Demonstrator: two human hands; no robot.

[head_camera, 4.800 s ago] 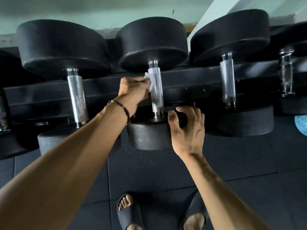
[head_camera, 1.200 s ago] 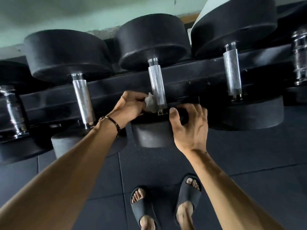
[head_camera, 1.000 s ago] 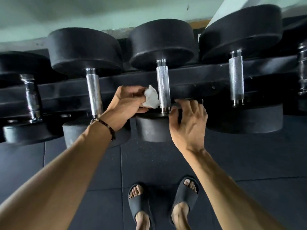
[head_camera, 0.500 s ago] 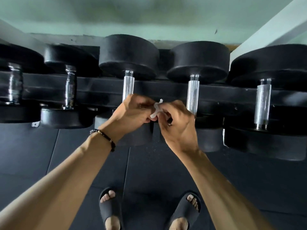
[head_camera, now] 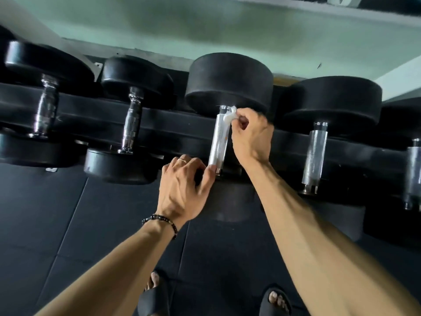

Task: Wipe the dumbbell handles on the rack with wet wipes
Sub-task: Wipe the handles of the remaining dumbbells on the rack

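Black rack against green wall: right hand pinches wet wipe atop handle; left hand, fingers relaxed, touches its base.

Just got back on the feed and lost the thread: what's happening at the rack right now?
A person is wiping dumbbell handles on the rack. The right hand pinches a white wipe against the top end of the middle handle, just under the far weight head. The left hand rests on the near head of that dumbbell, thumb by the handle's bottom end. Other dumbbells sit on either side, untouched at this moment.
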